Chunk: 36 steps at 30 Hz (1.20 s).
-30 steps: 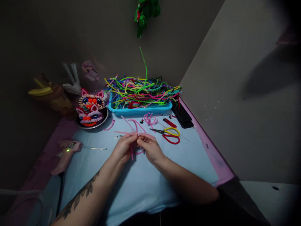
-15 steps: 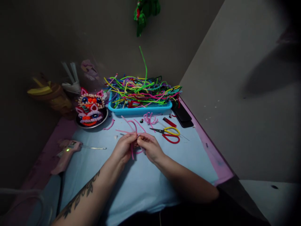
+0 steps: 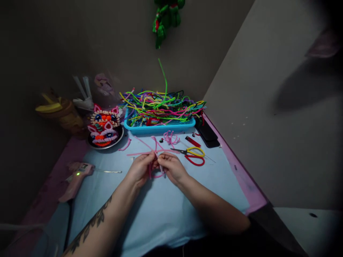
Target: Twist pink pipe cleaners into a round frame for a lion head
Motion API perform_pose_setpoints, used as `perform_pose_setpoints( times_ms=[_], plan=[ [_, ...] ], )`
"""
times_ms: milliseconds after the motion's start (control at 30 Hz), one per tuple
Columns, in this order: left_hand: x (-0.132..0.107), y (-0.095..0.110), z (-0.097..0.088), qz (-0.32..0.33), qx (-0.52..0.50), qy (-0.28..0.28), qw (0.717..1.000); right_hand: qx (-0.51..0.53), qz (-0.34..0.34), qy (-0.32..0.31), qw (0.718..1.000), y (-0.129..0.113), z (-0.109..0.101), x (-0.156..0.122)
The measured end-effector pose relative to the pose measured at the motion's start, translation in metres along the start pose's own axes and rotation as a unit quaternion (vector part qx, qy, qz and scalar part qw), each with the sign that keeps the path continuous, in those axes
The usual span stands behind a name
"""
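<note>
My left hand (image 3: 140, 168) and my right hand (image 3: 171, 167) meet over the light blue mat (image 3: 160, 207), both pinched on a bundle of pink pipe cleaners (image 3: 144, 145). The stems stick out past my fingertips to the left and up, and loops hang down between my palms. Fingers of both hands are curled tight around the stems.
A blue tray (image 3: 159, 125) heaped with coloured pipe cleaners stands at the back. Scissors (image 3: 193, 155), a red lighter (image 3: 193, 141) and a black phone (image 3: 208, 135) lie to the right. A pipe-cleaner lion head (image 3: 104, 127) on a plate and a pink glue gun (image 3: 76, 178) are at left.
My hands stay together on the pink pipe cleaners, working them slightly; the stems' free ends have shifted a little. The view has tipped slightly.
</note>
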State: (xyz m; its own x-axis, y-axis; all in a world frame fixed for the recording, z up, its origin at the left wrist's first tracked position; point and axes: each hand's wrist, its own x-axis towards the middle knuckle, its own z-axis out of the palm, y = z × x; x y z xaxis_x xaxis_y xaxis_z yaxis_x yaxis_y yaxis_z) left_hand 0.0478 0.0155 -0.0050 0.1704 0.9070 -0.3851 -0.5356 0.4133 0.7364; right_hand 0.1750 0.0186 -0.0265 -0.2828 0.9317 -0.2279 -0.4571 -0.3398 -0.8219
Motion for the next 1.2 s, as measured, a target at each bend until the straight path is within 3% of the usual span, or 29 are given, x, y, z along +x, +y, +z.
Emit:
perform_pose_setpoints(
  times_ms=[133, 333, 600, 767, 1000, 1200],
  plan=[
    [-0.003, 0.010, -0.002, 0.027, 0.049, 0.027, 0.998, -0.003, 0.039, 0.025, 0.999, -0.003, -0.007, 0.004],
    [-0.001, 0.009, -0.004, 0.064, 0.105, 0.019, 0.992, -0.051, 0.054, 0.000, 0.997, -0.006, -0.005, 0.000],
    [-0.002, 0.004, 0.004, 0.082, 0.135, 0.095, 0.983, -0.068, 0.008, 0.046, 0.997, 0.001, 0.001, 0.002],
    [-0.001, 0.002, 0.003, 0.057, 0.111, 0.090, 0.988, -0.055, 0.037, 0.038, 0.997, 0.000, 0.005, 0.003],
    [0.001, 0.004, 0.000, 0.043, 0.151, 0.047, 0.987, -0.080, 0.021, 0.030, 0.996, -0.001, 0.004, 0.001],
    [0.000, 0.006, 0.001, 0.109, 0.141, 0.129, 0.975, -0.084, 0.089, -0.014, 0.992, 0.004, 0.007, -0.004]
  ],
)
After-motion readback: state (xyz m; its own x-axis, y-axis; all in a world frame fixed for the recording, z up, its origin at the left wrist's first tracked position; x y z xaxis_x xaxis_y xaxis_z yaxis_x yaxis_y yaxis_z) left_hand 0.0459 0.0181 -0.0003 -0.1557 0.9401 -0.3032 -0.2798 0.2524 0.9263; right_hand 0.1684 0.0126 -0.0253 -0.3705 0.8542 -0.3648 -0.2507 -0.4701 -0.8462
